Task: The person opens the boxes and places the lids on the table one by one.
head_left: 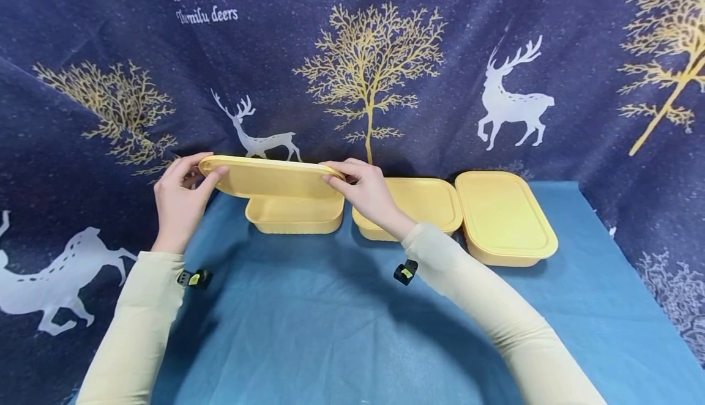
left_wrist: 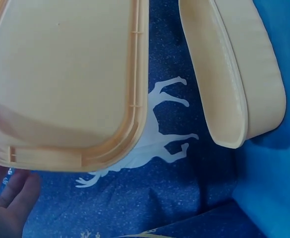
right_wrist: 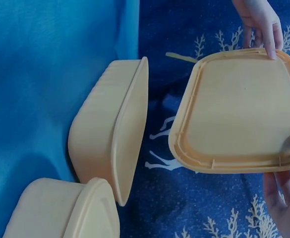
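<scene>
Two hands, one lid, held apart from its open box

Both hands grip the lid (head_left: 270, 180), one at each short end: the left hand (head_left: 179, 203) pinches the left end and the right hand (head_left: 368, 192) the right, each with its thumb on the near face and fingers behind the edge. Holding a broad, thin piece from opposite ends probably keeps it from tipping or twisting, and leaves its long sides free. The lid is tilted up on its long edge, so that its grooved underside faces the person; that also seems to put the rim where it can be seen.

Just beyond the grip sits the open box (head_left: 294, 226), upright and without a cover. From the head, the lid hides the back part of its mouth and reaches past it to the left, yet both wrist views show a gap between them, so nothing rests on the box. Neither hand steadies it; the cloth (head_left: 308, 319) bears it.

To the right stand two covered boxes: the middle box (head_left: 421, 200), set crosswise like the open one, and the end box (head_left: 507, 215), turned lengthwise and close against it. All three line up near the backdrop (head_left: 440, 120), which leaves the front of the cloth for the forearms.
</scene>
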A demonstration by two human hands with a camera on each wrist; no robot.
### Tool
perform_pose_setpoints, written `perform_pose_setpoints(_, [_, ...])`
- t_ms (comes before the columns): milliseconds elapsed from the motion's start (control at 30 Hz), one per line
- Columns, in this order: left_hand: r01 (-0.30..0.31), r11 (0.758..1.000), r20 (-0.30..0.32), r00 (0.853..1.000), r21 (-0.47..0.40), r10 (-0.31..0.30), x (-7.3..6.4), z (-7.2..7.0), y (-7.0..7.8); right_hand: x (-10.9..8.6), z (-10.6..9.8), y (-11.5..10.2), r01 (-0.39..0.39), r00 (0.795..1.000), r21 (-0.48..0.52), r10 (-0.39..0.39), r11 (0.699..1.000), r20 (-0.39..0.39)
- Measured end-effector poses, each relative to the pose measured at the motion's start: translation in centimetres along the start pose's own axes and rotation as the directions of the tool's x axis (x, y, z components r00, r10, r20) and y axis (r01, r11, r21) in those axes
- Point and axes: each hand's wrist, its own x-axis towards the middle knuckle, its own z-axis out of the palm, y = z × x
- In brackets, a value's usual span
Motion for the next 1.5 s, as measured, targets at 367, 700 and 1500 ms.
perform_pose_setpoints(367, [0.035, 0.998, 0.04, 0.999, -0.046, -0.033, -1.2, -0.2, -1.3, -1.1, 1.3, 0.4, -0.009, 1.0, 0.001, 0.009, 1.0, -0.006])
perform_pose_setpoints(700, [0.161, 0.986, 0.11, 0.982, -0.047, -0.155, -3.4, -0.6, -3.7, -2.6, 3.9, 1.5, -0.017, 0.999, -0.024, 0.018, 1.0, 0.038])
perform_pose_setpoints(1500, [0.242, 0.952, 0.335, 0.895, 0.188, -0.294, -7.9, -1.4, -8.0, -6.1, 7.8, 4.3, -0.237, 0.939, -0.055, 0.243, 0.97, 0.243])
